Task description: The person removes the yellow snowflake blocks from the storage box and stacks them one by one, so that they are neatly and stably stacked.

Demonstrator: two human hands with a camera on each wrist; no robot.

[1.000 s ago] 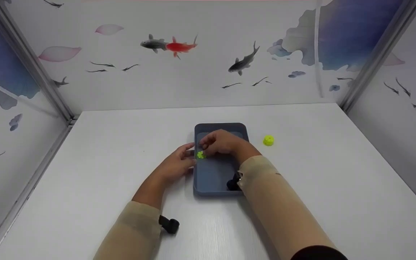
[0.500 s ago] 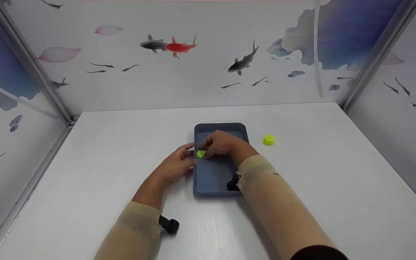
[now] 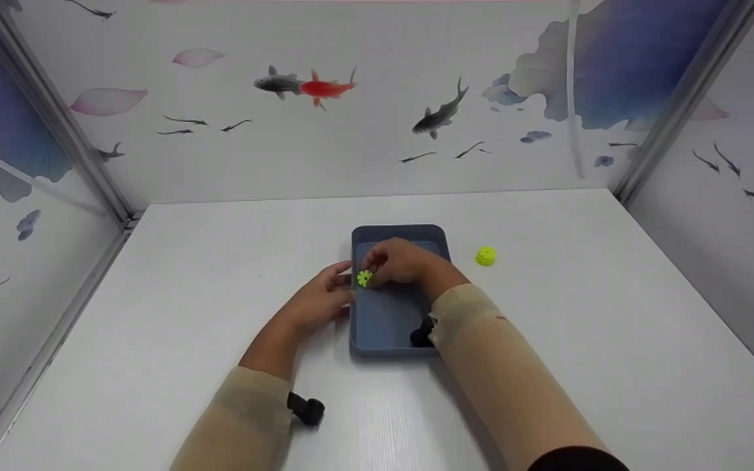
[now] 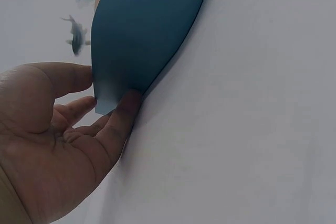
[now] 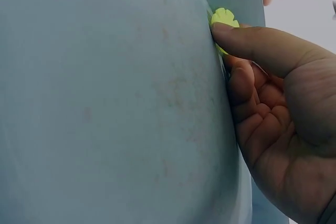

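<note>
My right hand [image 3: 398, 261] reaches into a blue-grey rectangular tray [image 3: 387, 320] and pinches a small yellow-green notched plastic disc [image 3: 364, 279], flower-shaped. In the right wrist view, the thumb lies across this disc [image 5: 224, 17] close to the tray's inner side wall, the other fingers curled below. From outside, my left hand [image 3: 315, 301] touches the tray's left wall, fingers spread. The left wrist view has the left thumb at the tray's rim and a fingertip near the bottom edge of the wall [image 4: 142, 30].
A small bright yellow lumpy piece [image 3: 485, 256] sits on the white table [image 3: 547, 314] to the right of the tray. White panels [image 3: 377, 157] printed with fish surround the table at the back and both sides. A black wrist camera [image 3: 308, 411] hangs at the left sleeve.
The right hand stays at the tray's left wall; the notched disc has turned slightly, now showing more of its face. The left hand has not visibly moved.
</note>
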